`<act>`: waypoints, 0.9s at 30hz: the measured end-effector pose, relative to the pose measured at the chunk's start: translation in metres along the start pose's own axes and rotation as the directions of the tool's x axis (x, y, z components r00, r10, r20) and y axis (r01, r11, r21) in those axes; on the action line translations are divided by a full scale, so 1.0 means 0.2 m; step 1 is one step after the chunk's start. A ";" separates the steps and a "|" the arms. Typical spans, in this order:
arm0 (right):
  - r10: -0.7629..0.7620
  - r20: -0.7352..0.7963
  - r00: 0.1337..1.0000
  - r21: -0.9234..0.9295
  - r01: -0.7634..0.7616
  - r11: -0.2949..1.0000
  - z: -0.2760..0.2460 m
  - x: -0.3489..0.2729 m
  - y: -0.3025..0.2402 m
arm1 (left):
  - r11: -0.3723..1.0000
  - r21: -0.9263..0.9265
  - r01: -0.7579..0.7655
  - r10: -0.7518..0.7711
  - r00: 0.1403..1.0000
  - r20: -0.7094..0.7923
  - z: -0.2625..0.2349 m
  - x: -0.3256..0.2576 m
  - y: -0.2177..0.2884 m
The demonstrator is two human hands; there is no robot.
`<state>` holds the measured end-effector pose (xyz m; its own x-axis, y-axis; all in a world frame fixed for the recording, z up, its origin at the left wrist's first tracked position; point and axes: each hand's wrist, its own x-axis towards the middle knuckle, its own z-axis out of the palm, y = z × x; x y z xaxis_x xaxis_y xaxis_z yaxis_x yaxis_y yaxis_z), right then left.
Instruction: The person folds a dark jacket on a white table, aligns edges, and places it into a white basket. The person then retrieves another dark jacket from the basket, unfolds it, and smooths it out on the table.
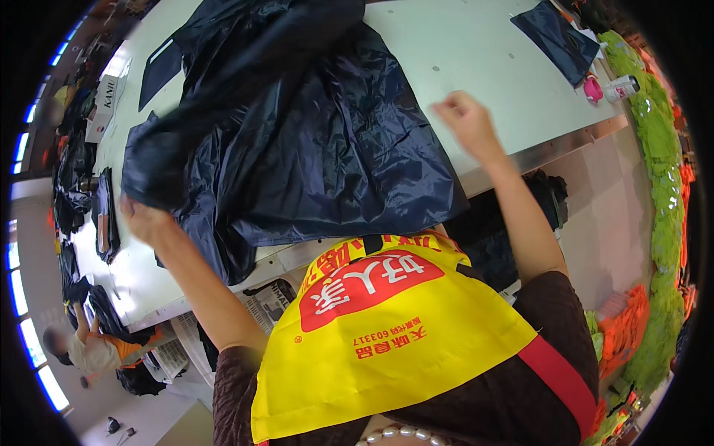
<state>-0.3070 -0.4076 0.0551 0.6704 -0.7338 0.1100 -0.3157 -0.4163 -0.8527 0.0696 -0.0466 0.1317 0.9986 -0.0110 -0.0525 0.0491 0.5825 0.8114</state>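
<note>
A glossy navy garment [335, 141] lies spread and wrinkled over the white table [476, 44], its lower edge reaching my yellow apron [401, 320]. At its left side my left hand [146, 221] is closed on the cloth; a dark sleeve-like part above that hand is smeared by motion. To the right of the garment, my right hand [470, 125] is raised over the tabletop, apart from the cloth. Its fingers are curled in and slightly blurred, and nothing shows in them.
A folded dark piece [556, 41], a pink item [592, 89] and a can [622, 88] occupy the table's far right corner. Bright green garments [654, 149] are heaped along the right. Another person [93, 346] works at the left, near more dark garments.
</note>
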 end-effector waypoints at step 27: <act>-0.525 0.851 -0.003 0.525 0.002 0.851 1.11 -0.58 -0.59 | -0.193 0.196 -0.961 -0.247 0.241 0.939 0.72 -0.52 -0.85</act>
<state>-0.1987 -0.1535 0.0300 0.7352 0.6778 0.0127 0.0854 -0.0740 -0.9936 -0.0404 -0.2628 0.0830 0.2484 -0.9094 0.3335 -0.9654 -0.2608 0.0077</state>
